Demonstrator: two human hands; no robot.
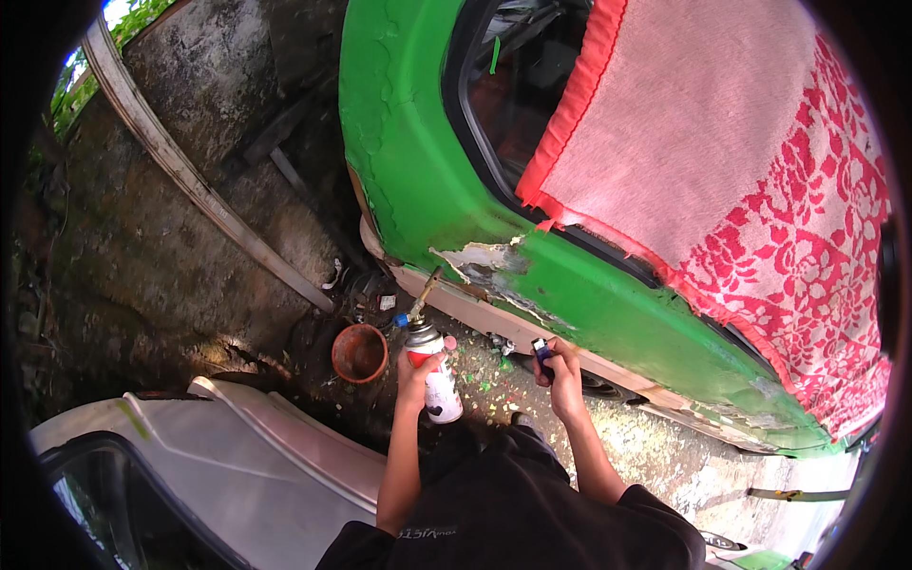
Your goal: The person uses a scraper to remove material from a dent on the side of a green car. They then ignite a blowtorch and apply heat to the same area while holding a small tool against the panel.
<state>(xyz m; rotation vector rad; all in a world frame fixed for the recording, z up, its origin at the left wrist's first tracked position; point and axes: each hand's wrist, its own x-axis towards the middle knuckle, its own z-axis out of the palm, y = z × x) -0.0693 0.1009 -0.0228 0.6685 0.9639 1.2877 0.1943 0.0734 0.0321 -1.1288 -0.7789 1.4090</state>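
My left hand (414, 380) is wrapped round a blowtorch gas can (441, 397), white with a red patch. A torch head (416, 315) with a blue knob and brass nozzle is fitted on its top. The nozzle points up toward the green car body (408, 180), near a patch of peeled paint (486, 261) with pale, ragged edges. No flame shows at the nozzle. To the right, my right hand (566, 380) is closed on a small dark lighter (542, 351) with a metal top, held apart from the torch.
A pink and red patterned towel (684, 180) covers part of the green car. A terracotta pot (360, 378) stands on the ground left of the can, with paint flakes (484, 375) scattered nearby. Another car, grey (237, 465), is at lower left. A long pale beam (195, 180) leans beyond.
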